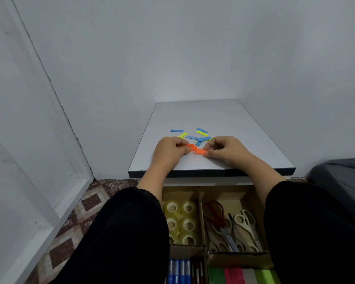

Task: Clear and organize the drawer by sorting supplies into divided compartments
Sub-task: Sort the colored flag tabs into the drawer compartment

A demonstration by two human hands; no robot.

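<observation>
On the grey tabletop (223, 119) both my hands work at a small bunch of orange sticky flags (195, 149). My left hand (170, 150) pinches the flags' left end; my right hand (228, 149) pinches the right end. Just behind them lie several loose blue flags (202, 138) and yellow flags (182, 135), scattered and partly overlapping. Below the table edge the drawer is open, split by cardboard dividers (201, 214) into compartments.
Clear tape rolls (181, 221) fill the drawer's left compartment, scissors (232, 228) the right one. Nearer me are blue pens (178, 271) and coloured note pads (244, 275). A white wall closes the left and back; patterned floor tiles (74, 228) show at left.
</observation>
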